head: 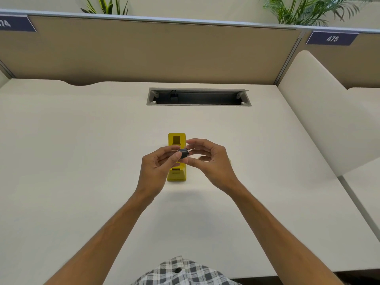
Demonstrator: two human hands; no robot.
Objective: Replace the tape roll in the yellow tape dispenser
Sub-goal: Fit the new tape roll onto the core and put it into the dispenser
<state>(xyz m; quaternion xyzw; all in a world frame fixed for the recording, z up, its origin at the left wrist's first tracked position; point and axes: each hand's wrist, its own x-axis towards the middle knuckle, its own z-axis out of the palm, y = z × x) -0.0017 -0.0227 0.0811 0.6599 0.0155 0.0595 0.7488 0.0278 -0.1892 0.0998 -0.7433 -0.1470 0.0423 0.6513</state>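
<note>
Left hand point(158, 163) and right hand point(207, 159), raised together above the desk point(82, 151), meet at a small dark cylindrical part point(183, 153), apparently the dispenser's spool core. The left thumb and forefinger pinch its near end; the fingertips of the right hand close on its far end, with the upper fingers of that hand arched loosely over it. No tape can be made out on the core, though motion blur limits what can be told. Directly beneath the hands stands the yellow tape dispenser point(176, 140), lengthwise to the viewer, its cradle partly hidden by the fingers and seemingly without a roll. A pale rounded object point(202, 158) shows between the fingers of the right hand and may be a tape roll; whether it is held or lies on the desk cannot be told. Farther out lie a recessed cable tray point(198, 97) in the desk, a tan partition point(144, 48) bearing a number plate reading 475 point(332, 38), and plant fronds point(308, 11) above. Judged step: the core is out of the dispenser and is being handled between removal of the old roll and fitting of the new. The next move would call for threading the core squarely through a fresh roll, then lowering both into the cradle slots with the tape end facing the cutter.
</note>
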